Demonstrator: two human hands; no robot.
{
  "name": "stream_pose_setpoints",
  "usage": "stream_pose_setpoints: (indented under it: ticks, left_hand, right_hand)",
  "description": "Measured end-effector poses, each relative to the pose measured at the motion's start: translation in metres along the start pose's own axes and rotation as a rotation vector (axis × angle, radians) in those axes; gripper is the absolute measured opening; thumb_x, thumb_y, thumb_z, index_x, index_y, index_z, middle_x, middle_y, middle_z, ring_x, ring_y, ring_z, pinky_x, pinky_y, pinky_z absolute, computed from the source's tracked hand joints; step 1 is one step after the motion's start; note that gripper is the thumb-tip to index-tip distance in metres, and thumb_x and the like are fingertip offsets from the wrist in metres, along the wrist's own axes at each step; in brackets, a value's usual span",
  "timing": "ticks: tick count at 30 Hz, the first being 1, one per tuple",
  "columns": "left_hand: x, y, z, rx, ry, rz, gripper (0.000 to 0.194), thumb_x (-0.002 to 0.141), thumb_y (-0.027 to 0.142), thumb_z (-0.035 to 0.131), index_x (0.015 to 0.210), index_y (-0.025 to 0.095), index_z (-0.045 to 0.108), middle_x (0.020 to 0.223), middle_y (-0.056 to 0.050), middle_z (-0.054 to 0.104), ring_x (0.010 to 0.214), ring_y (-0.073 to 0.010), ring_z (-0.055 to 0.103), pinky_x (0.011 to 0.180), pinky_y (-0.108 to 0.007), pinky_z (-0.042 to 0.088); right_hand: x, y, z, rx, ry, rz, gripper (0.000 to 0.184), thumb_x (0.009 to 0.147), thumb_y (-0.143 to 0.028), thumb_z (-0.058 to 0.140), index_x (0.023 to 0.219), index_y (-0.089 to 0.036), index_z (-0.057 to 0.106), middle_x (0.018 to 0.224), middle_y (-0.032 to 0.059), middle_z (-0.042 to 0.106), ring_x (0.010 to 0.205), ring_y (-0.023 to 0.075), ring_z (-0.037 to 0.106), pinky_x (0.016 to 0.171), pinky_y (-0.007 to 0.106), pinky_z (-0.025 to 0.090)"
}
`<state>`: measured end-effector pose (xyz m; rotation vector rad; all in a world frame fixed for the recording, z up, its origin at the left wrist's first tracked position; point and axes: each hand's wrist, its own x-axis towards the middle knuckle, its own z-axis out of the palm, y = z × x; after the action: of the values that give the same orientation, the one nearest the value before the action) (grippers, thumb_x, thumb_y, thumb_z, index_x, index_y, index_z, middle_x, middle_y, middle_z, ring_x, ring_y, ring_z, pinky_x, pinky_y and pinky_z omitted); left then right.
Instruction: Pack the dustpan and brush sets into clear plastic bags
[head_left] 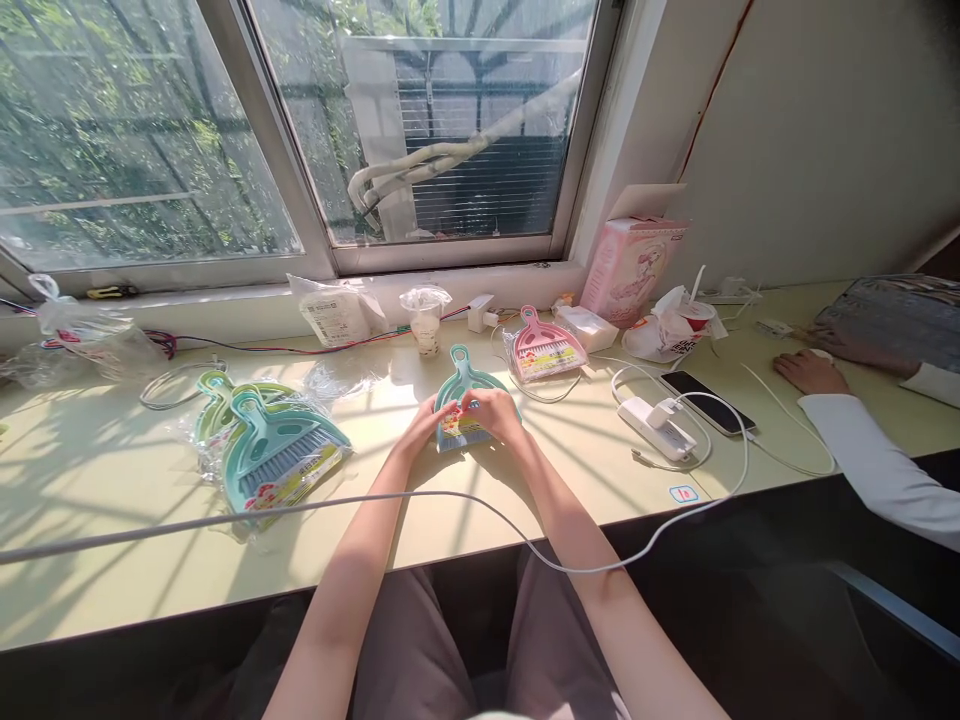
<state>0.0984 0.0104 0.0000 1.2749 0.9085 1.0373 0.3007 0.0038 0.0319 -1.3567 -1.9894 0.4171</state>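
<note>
A teal dustpan and brush set with a printed card label lies on the table in front of me, its handle pointing at the window. My left hand grips its left edge, thumb over the label. Curled over the right side is my right hand, fingertips pinched at the label; what lies exactly between them is hidden. To the left, another teal dustpan set rests on a green dustpan set, both with clear wrapping. A pink dustpan set lies beyond my right hand.
A grey cable crosses above my forearms. On the right are a power strip, a phone and another person's hand. A plastic cup, clear bags and a pink box stand along the window.
</note>
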Motion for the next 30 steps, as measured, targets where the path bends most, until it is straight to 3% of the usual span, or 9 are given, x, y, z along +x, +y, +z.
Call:
stream_pose_setpoints:
  ticks: [3, 5, 8, 12, 15, 21, 24, 27, 30]
  left_hand:
    - [-0.002, 0.001, 0.001, -0.096, 0.061, -0.058, 0.047, 0.081, 0.065, 0.093, 0.096, 0.024, 0.074, 0.094, -0.008, 0.078, 0.091, -0.0304, 0.076, 0.081, -0.041, 0.062]
    - [-0.003, 0.003, 0.000, -0.120, 0.094, -0.085, 0.040, 0.076, 0.056, 0.091, 0.093, 0.025, 0.073, 0.091, -0.009, 0.078, 0.088, -0.0305, 0.074, 0.079, -0.042, 0.062]
    - [-0.005, 0.010, 0.001, -0.104, 0.046, -0.082, 0.036, 0.070, 0.045, 0.089, 0.096, 0.024, 0.075, 0.093, -0.010, 0.078, 0.093, -0.0321, 0.076, 0.083, -0.043, 0.062]
    - [-0.013, 0.016, 0.006, -0.151, -0.059, -0.044, 0.047, 0.068, 0.037, 0.093, 0.111, 0.025, 0.078, 0.103, -0.010, 0.082, 0.097, -0.0325, 0.080, 0.087, -0.044, 0.063]
    - [-0.019, 0.015, 0.008, -0.188, -0.065, -0.039, 0.049, 0.069, 0.032, 0.094, 0.114, 0.025, 0.078, 0.105, -0.010, 0.083, 0.093, -0.0312, 0.080, 0.084, -0.044, 0.064]
    - [-0.017, 0.014, 0.005, -0.190, -0.072, -0.064, 0.047, 0.071, 0.027, 0.091, 0.116, 0.025, 0.077, 0.102, -0.008, 0.083, 0.092, -0.0297, 0.079, 0.088, -0.045, 0.065]
    - [-0.014, 0.015, 0.007, -0.209, -0.042, -0.072, 0.036, 0.078, 0.040, 0.092, 0.108, 0.025, 0.078, 0.104, -0.010, 0.084, 0.100, -0.0333, 0.080, 0.096, -0.049, 0.065]
    - [-0.013, 0.015, 0.009, -0.215, -0.047, -0.050, 0.040, 0.083, 0.054, 0.094, 0.106, 0.025, 0.079, 0.108, -0.012, 0.085, 0.105, -0.0354, 0.080, 0.099, -0.051, 0.065]
    - [-0.014, 0.015, 0.009, -0.143, -0.076, -0.033, 0.045, 0.074, 0.044, 0.102, 0.109, 0.026, 0.079, 0.104, -0.008, 0.083, 0.098, -0.0313, 0.079, 0.098, -0.048, 0.063]
  right_hand:
    - [0.001, 0.005, -0.001, 0.127, 0.021, -0.025, 0.020, 0.084, -0.022, 0.094, 0.071, -0.028, 0.079, 0.077, 0.0006, 0.081, 0.075, 0.0231, 0.072, 0.074, 0.033, 0.049]
    - [0.000, 0.009, -0.004, 0.224, 0.022, -0.027, 0.022, 0.084, -0.031, 0.095, 0.070, -0.028, 0.079, 0.073, -0.0007, 0.078, 0.070, 0.0220, 0.069, 0.070, 0.033, 0.046]
    - [-0.001, 0.015, -0.009, 0.320, 0.012, -0.026, 0.029, 0.085, -0.046, 0.096, 0.071, -0.028, 0.079, 0.073, -0.0002, 0.078, 0.068, 0.0214, 0.068, 0.068, 0.033, 0.045]
    - [-0.001, 0.018, -0.011, 0.351, -0.019, -0.030, 0.034, 0.085, -0.055, 0.095, 0.072, -0.028, 0.079, 0.078, 0.0014, 0.080, 0.071, 0.0228, 0.069, 0.070, 0.034, 0.047]
    - [0.001, 0.020, -0.008, 0.306, -0.015, -0.045, 0.032, 0.088, -0.051, 0.095, 0.072, -0.029, 0.078, 0.082, 0.0038, 0.082, 0.078, 0.0264, 0.071, 0.077, 0.038, 0.051]
    - [0.006, 0.029, 0.005, 0.157, 0.009, -0.038, 0.028, 0.083, -0.021, 0.099, 0.067, -0.030, 0.077, 0.083, 0.0064, 0.080, 0.099, 0.0314, 0.073, 0.109, 0.048, 0.050]
    - [0.007, 0.033, 0.009, 0.141, -0.005, -0.106, 0.028, 0.085, -0.022, 0.096, 0.066, -0.031, 0.078, 0.085, 0.0052, 0.084, 0.102, 0.0318, 0.072, 0.120, 0.051, 0.045]
    - [0.007, 0.034, 0.009, 0.146, -0.004, -0.155, 0.028, 0.089, -0.025, 0.093, 0.066, -0.032, 0.078, 0.086, 0.0048, 0.085, 0.104, 0.0315, 0.070, 0.126, 0.053, 0.041]
    - [0.005, 0.031, 0.006, 0.128, -0.016, -0.192, 0.029, 0.094, -0.029, 0.090, 0.067, -0.033, 0.079, 0.086, 0.0057, 0.084, 0.107, 0.0322, 0.069, 0.129, 0.053, 0.039]
